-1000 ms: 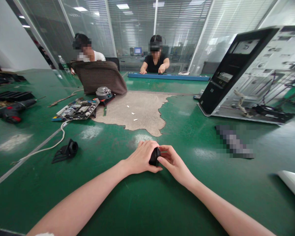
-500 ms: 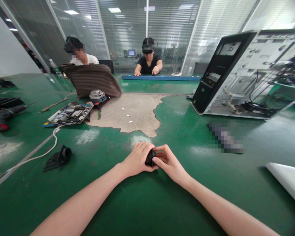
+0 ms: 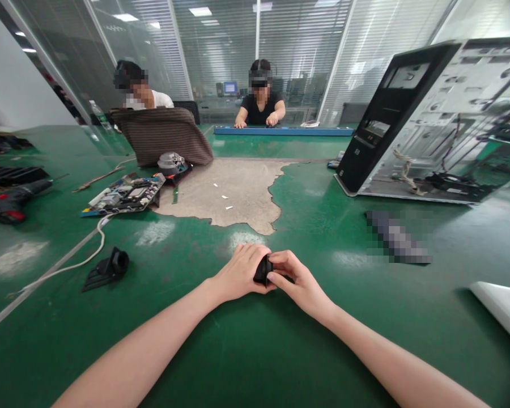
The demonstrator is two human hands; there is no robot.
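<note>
Both hands meet over the green table around a small black plastic part (image 3: 262, 271), whose exact kind I cannot make out. My left hand (image 3: 243, 272) wraps it from the left, covering much of it. The fingers and thumb of my right hand (image 3: 291, 276) pinch its right side. To the left on the table lies another black part (image 3: 108, 267), with a flat slotted base and a round collar.
A circuit board (image 3: 130, 194) and a cordless drill (image 3: 12, 201) lie to the left. An open computer case (image 3: 391, 119) stands at the right. A white panel (image 3: 504, 309) juts in at the right edge. Behind a blue bar (image 3: 280, 131), a person (image 3: 260, 105) sits across.
The whole view has shifted slightly, so things appear a little further right. Both hands keep their hold on the black plastic part, with barely any change in the fingers.
</note>
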